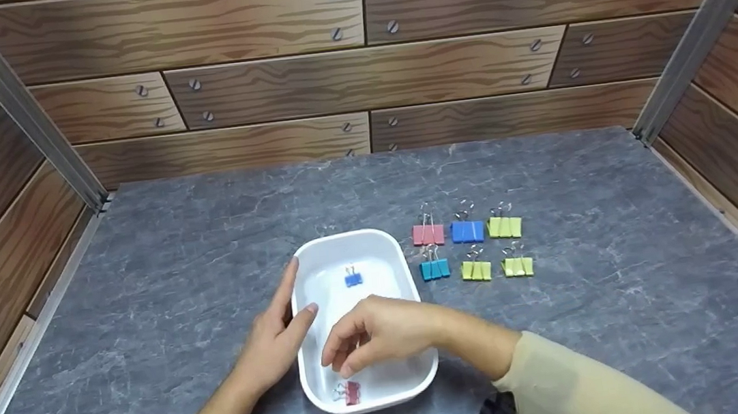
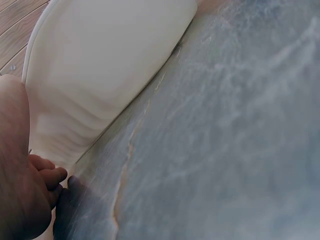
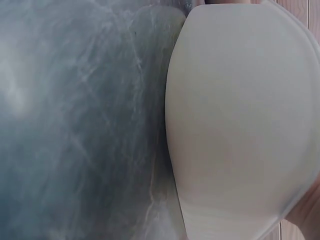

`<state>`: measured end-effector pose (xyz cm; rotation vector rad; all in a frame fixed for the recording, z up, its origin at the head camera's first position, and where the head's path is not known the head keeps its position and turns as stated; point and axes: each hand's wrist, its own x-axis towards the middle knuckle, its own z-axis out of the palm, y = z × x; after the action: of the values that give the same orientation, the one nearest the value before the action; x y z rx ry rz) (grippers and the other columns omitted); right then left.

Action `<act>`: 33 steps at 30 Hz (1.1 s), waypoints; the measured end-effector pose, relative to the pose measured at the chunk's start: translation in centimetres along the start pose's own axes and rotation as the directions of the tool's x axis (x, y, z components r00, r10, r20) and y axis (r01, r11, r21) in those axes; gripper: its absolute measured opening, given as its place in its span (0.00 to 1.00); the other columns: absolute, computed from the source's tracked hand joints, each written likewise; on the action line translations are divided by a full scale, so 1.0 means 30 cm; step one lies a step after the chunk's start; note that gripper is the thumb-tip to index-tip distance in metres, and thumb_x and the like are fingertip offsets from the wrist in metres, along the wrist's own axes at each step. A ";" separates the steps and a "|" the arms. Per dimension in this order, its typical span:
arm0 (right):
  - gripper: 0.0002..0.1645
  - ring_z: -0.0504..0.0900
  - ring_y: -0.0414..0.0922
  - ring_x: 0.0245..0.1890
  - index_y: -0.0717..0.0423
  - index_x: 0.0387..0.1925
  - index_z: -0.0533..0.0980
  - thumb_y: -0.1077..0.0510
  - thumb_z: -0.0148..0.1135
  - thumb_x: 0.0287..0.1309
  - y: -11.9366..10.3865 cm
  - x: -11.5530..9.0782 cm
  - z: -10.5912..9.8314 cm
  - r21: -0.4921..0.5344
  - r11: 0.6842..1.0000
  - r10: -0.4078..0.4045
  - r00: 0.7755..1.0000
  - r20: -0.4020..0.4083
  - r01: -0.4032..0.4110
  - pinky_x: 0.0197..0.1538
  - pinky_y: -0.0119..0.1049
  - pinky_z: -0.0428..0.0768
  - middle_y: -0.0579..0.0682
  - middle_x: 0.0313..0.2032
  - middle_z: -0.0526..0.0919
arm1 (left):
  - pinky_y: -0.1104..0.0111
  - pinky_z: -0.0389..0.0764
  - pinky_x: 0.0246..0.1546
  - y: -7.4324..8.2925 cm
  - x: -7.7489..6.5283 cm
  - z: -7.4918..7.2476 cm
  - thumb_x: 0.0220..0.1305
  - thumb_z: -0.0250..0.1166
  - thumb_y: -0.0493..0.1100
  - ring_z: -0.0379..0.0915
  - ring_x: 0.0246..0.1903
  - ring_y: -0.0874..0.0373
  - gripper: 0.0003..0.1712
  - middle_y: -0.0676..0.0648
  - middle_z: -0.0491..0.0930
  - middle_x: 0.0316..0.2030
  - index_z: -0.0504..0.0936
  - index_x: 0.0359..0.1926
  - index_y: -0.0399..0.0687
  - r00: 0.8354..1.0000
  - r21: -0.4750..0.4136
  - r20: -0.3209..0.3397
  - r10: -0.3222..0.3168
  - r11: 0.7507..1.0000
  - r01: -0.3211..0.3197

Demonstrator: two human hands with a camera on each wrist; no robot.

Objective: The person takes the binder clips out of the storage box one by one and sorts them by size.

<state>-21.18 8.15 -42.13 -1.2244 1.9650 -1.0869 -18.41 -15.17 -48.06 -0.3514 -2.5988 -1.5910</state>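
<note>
A white plastic tray (image 1: 394, 259) holds a small blue binder clip (image 1: 353, 280) toward its far end and a red binder clip (image 1: 353, 393) in its near left corner. My left hand (image 1: 272, 344) grips the tray's left side, its thumb over the rim and its index finger along the outer wall. Over the tray's near half, my right hand (image 1: 382, 332) reaches in from the right. Its fingers point down with a loose bend, the tips just above the red clip. Nothing shows between them. Both wrist views mostly show the tray's outer wall (image 2: 110, 55).
Right of the tray, two rows of larger binder clips stand on the grey marbled table (image 1: 195, 252): red (image 1: 428, 234), blue (image 1: 467, 231) and yellow-green (image 1: 505, 227) behind, teal (image 1: 434, 269) and two yellow-green (image 1: 476, 271) in front. Wood-patterned panels (image 1: 355, 78) enclose the table.
</note>
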 end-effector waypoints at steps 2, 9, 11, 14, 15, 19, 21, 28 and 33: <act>0.12 0.85 0.29 0.38 0.61 0.49 0.88 0.63 0.75 0.64 0.003 0.002 0.003 0.004 1.000 0.004 1.000 0.007 -0.004 0.44 0.26 0.81 0.46 0.39 0.92 | 0.49 0.76 0.65 0.000 0.000 0.000 0.79 0.62 0.49 0.69 0.71 0.44 0.43 0.39 0.65 0.77 0.52 0.86 0.64 1.000 -0.006 0.000 0.002 1.000 -0.002; 0.11 0.85 0.29 0.36 0.61 0.48 0.88 0.65 0.74 0.65 0.000 0.011 0.018 -0.008 1.000 0.005 0.999 0.046 -0.005 0.42 0.25 0.81 0.47 0.37 0.92 | 0.51 0.77 0.65 0.000 -0.002 -0.004 0.79 0.62 0.47 0.68 0.72 0.43 0.43 0.39 0.63 0.78 0.52 0.86 0.62 1.000 -0.027 -0.001 0.021 0.999 -0.021; 0.10 0.87 0.31 0.35 0.62 0.48 0.88 0.66 0.73 0.65 -0.001 0.014 0.027 0.014 1.000 0.009 0.997 0.071 -0.010 0.42 0.25 0.81 0.49 0.37 0.92 | 0.51 0.77 0.64 0.001 -0.002 -0.004 0.79 0.62 0.47 0.68 0.72 0.43 0.43 0.39 0.63 0.78 0.52 0.86 0.62 1.000 -0.036 -0.002 0.024 0.999 -0.024; 0.10 0.88 0.34 0.34 0.63 0.48 0.88 0.68 0.72 0.66 0.000 0.017 0.041 0.060 0.998 0.019 0.994 0.104 -0.025 0.43 0.26 0.82 0.52 0.36 0.92 | 0.51 0.76 0.65 0.001 -0.003 -0.003 0.79 0.62 0.47 0.67 0.72 0.44 0.43 0.39 0.63 0.78 0.53 0.86 0.62 1.000 -0.043 -0.001 0.023 0.999 -0.023; 0.10 0.88 0.33 0.33 0.63 0.47 0.88 0.68 0.72 0.65 0.001 0.018 0.045 0.064 0.998 0.020 0.994 0.112 -0.027 0.43 0.26 0.83 0.53 0.36 0.92 | 0.50 0.76 0.65 0.001 -0.002 -0.002 0.79 0.62 0.47 0.67 0.72 0.44 0.43 0.39 0.63 0.78 0.53 0.86 0.62 1.000 -0.044 0.001 0.022 0.999 -0.022; 0.09 0.86 0.29 0.33 0.63 0.46 0.88 0.68 0.73 0.64 0.005 0.019 0.054 0.047 0.998 0.029 0.991 0.128 -0.035 0.44 0.24 0.82 0.51 0.35 0.92 | 0.49 0.73 0.68 0.003 -0.001 0.001 0.80 0.62 0.48 0.66 0.73 0.44 0.43 0.41 0.62 0.79 0.53 0.86 0.63 1.000 -0.042 0.007 0.018 0.999 -0.018; 0.09 0.85 0.28 0.33 0.62 0.45 0.89 0.68 0.73 0.63 0.007 0.019 0.055 0.023 0.999 0.030 0.991 0.133 -0.034 0.43 0.24 0.81 0.49 0.34 0.91 | 0.50 0.73 0.67 0.004 -0.001 0.002 0.80 0.62 0.48 0.66 0.73 0.44 0.43 0.40 0.62 0.79 0.53 0.86 0.62 1.000 -0.043 0.010 0.018 0.999 -0.017; 0.05 0.81 0.25 0.31 0.58 0.40 0.89 0.67 0.73 0.64 0.007 0.020 0.059 -0.071 0.997 0.026 0.990 0.136 -0.016 0.39 0.21 0.78 0.46 0.31 0.91 | 0.55 0.80 0.61 0.004 -0.003 0.001 0.80 0.61 0.48 0.68 0.71 0.44 0.42 0.40 0.63 0.78 0.52 0.86 0.62 1.000 -0.056 0.018 0.010 0.998 -0.009; 0.03 0.80 0.24 0.29 0.58 0.39 0.89 0.66 0.74 0.64 0.006 0.020 0.059 -0.084 0.996 0.029 0.991 0.134 -0.018 0.38 0.20 0.76 0.46 0.30 0.90 | 0.52 0.79 0.62 0.005 -0.004 0.001 0.80 0.61 0.49 0.68 0.72 0.43 0.42 0.38 0.64 0.77 0.52 0.86 0.63 1.000 -0.056 0.017 0.007 0.998 -0.006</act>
<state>-20.11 7.05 -43.20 -1.2807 1.9324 -0.8941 -18.26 -15.11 -47.95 -0.3781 -2.5668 -1.6687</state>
